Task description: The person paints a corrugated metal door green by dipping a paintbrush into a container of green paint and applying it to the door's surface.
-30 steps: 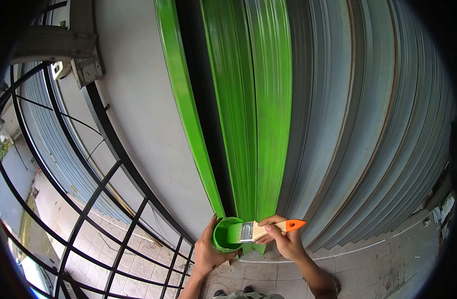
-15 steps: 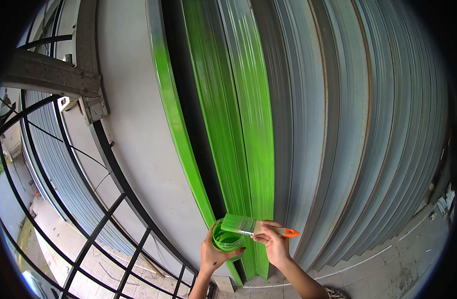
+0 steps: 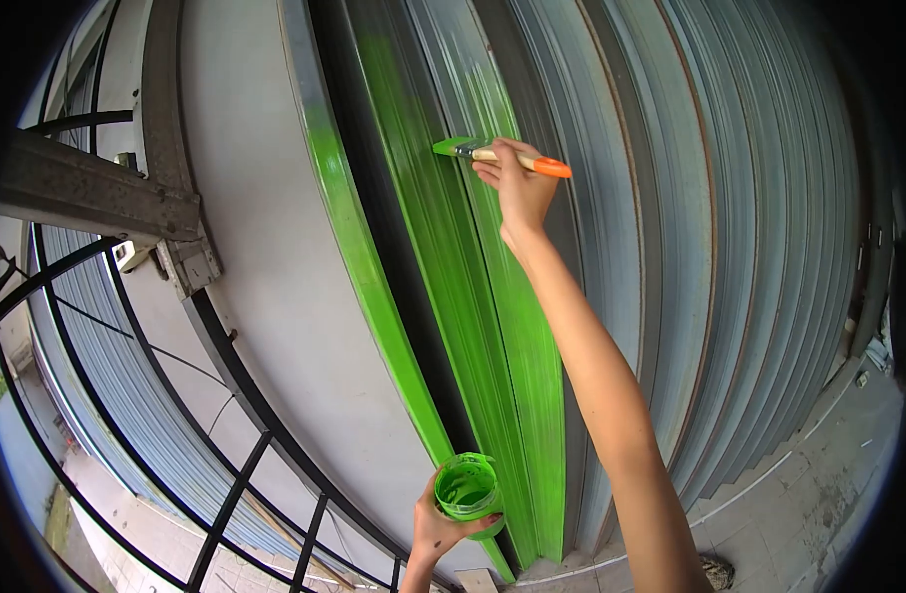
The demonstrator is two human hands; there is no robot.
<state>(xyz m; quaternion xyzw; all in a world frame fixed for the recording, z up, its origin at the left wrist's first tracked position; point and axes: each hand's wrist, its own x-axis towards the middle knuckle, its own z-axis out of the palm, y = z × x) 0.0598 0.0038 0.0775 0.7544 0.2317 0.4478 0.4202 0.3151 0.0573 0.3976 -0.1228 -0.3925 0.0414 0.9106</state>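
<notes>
While the left hand (image 3: pixel 439 529), curled part-open, grips a paint cup (image 3: pixel 467 513) around its side, the right hand (image 3: pixel 524 193), well above, is closed about the paintbrush (image 3: pixel 483 154), whose bristles (image 3: pixel 445 147) project leftward from the grasp at the ribbed panel (image 3: pixel 453 296).

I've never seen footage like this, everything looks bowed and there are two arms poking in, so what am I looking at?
There's no machine here, just a person's two bare hands. Every picture comes from one camera worn on their head, looking forward and down; the bowing is probably its lens. The left hand holds a cup of green paint. The right hand holds a paintbrush by its handle, bristles at the ribbed metal panels. Some panels are coated green, others are grey.
</notes>
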